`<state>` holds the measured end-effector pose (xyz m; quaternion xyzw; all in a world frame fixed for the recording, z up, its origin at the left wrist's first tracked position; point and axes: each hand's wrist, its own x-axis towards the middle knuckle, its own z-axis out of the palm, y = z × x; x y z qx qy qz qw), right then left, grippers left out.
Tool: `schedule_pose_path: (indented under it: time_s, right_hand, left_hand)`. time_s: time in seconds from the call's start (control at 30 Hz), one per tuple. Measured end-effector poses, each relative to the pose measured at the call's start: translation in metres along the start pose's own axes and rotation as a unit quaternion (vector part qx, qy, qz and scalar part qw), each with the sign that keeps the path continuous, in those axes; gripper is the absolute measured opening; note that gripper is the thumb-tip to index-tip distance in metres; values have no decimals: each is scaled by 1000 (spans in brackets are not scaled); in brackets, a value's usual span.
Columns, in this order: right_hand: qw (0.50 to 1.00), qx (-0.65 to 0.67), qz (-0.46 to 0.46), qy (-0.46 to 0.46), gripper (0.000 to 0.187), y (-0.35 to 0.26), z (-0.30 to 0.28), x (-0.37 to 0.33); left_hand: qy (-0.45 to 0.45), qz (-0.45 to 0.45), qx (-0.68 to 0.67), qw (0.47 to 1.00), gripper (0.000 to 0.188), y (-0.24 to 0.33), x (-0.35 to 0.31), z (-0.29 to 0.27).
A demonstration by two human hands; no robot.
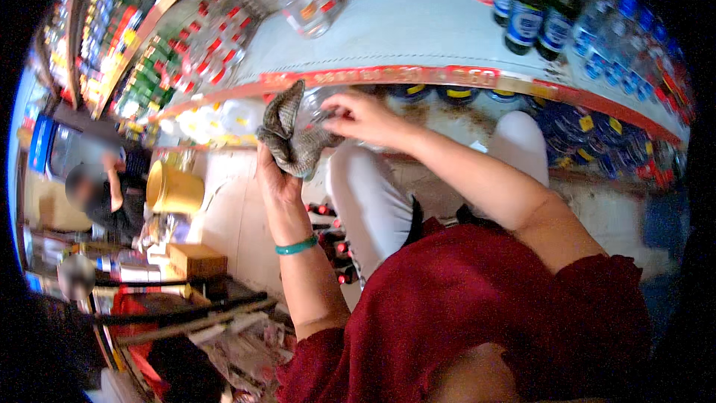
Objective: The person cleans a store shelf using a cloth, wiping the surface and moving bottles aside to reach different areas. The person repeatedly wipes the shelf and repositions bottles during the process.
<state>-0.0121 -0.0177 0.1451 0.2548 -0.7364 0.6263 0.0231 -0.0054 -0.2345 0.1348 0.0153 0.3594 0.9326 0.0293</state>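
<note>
My left hand (280, 177) is closed around a crumpled grey-brown checked cloth (287, 130). A clear bottle (312, 104) lies against the cloth, partly covered by it, and its full outline is blurred. My right hand (365, 118) has its fingers bent in on the near side of the bottle, gripping it. Both hands are in front of the red price strip (373, 75) on the shelf edge. A green bangle (297, 245) circles my left wrist.
Above stands a white shelf (403, 26) with a clear red-labelled bottle (307, 0), green bottles (526, 22) and blue-capped water bottles (626, 37). Dark bottles (339, 246) stand on the floor by my knee. A yellow bucket (173, 186), a cardboard box (195, 261) and another person (112, 186) are left.
</note>
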Motion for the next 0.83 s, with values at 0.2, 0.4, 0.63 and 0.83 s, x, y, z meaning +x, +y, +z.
schedule_pose_path:
  time_s: [0.2, 0.4, 0.63, 0.83]
  right_hand:
    - [993, -100, -7, 61, 21, 13, -31, -40]
    - [986, -92, 88, 103, 21, 31, -64, -105]
    - [974, -125, 125, 138, 21, 39, -82, -149]
    - [978, -4, 130, 163, 14, 26, -123, -166]
  left_hand:
    - [-65, -50, 14, 997, 36, -61, -2, 56]
    - [-28, -105, 36, 993, 29, -116, -20, 82]
    - [-29, -188, -4, 982, 32, -159, -30, 76]
    - [-54, -196, -48, 978, 36, -181, -30, 82]
